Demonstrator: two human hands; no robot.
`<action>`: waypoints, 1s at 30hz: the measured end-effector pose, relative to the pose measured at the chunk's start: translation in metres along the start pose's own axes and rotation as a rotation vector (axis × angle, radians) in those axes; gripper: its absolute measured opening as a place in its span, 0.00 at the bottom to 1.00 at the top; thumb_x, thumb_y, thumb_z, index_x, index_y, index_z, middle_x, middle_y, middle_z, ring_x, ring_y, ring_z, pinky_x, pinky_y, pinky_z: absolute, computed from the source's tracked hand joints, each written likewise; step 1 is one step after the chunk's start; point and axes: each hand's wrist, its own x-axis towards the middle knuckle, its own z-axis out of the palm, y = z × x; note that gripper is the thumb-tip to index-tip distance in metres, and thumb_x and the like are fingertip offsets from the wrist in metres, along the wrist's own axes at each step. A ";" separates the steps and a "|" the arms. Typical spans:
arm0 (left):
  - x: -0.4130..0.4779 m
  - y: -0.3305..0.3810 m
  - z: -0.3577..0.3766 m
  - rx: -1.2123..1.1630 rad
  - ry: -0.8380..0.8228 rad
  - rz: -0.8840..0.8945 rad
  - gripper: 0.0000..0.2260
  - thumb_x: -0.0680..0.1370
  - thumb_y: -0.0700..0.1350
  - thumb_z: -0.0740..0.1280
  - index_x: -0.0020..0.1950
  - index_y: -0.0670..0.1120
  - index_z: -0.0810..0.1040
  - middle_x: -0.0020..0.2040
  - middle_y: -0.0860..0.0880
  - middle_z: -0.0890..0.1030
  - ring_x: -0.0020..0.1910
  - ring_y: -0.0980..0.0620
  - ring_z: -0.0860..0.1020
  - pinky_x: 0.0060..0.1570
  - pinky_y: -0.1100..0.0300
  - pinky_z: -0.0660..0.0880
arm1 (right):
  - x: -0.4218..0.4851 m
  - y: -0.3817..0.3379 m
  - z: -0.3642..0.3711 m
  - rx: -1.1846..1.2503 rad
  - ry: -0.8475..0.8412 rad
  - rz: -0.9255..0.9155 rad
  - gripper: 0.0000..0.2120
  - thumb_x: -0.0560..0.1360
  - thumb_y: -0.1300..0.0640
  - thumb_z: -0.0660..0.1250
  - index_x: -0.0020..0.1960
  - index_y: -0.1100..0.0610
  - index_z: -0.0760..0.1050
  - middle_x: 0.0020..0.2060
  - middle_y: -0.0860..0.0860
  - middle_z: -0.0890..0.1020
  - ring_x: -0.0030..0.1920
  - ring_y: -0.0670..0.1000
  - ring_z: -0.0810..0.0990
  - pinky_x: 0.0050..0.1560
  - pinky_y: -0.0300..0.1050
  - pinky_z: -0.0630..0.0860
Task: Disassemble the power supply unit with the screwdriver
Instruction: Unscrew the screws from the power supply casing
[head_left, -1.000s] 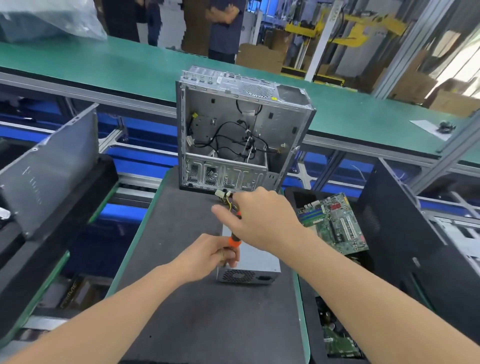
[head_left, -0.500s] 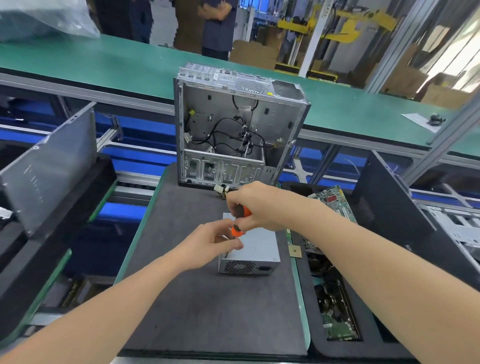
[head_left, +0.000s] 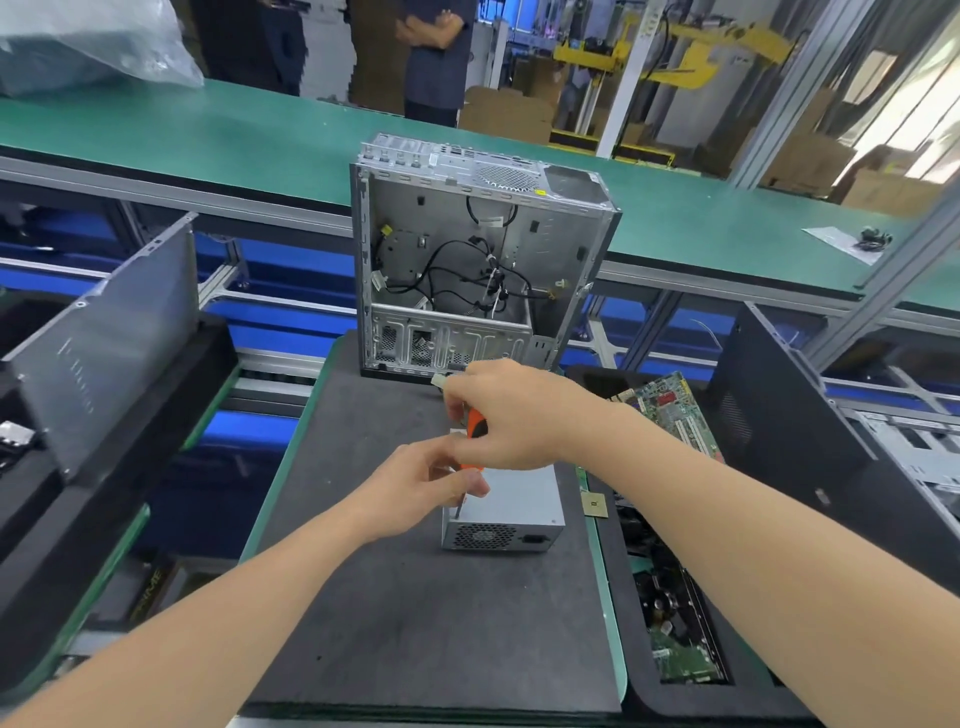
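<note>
A grey metal power supply unit lies on the dark mat, its fan grille facing me. My right hand grips the orange handle of a screwdriver, held upright over the unit's near left corner. Its thin shaft reaches down to the top edge there. My left hand pinches the screwdriver's lower part, just above the unit. The unit's cable bundle is mostly hidden behind my right hand.
An open, gutted computer case stands upright at the mat's far end. A bin with green circuit boards sits to the right, beside a black case panel. A grey side panel leans at the left. People stand beyond the green conveyor.
The view has pulled back a little. My right hand tilted the screwdriver more upright over the unit's corner, and my left hand slid along to its lower part.
</note>
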 end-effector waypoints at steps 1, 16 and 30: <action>0.000 0.000 0.000 0.003 0.006 -0.006 0.08 0.79 0.59 0.71 0.56 0.59 0.83 0.53 0.51 0.87 0.56 0.47 0.85 0.61 0.43 0.81 | 0.000 -0.003 0.002 -0.077 0.081 0.080 0.18 0.76 0.35 0.62 0.49 0.50 0.71 0.42 0.47 0.74 0.45 0.53 0.76 0.40 0.49 0.74; 0.000 -0.001 0.000 -0.057 -0.050 0.029 0.12 0.81 0.60 0.70 0.63 0.60 0.80 0.56 0.50 0.87 0.60 0.50 0.84 0.62 0.45 0.81 | 0.006 -0.003 -0.003 0.097 -0.150 0.047 0.05 0.71 0.58 0.72 0.45 0.53 0.77 0.37 0.45 0.78 0.41 0.51 0.80 0.39 0.50 0.80; 0.005 -0.009 0.000 -0.051 -0.012 0.022 0.10 0.80 0.61 0.71 0.58 0.59 0.83 0.53 0.49 0.87 0.58 0.50 0.85 0.57 0.46 0.83 | 0.000 -0.003 0.000 0.017 0.048 0.112 0.16 0.75 0.38 0.65 0.48 0.51 0.72 0.41 0.48 0.74 0.45 0.54 0.77 0.39 0.50 0.76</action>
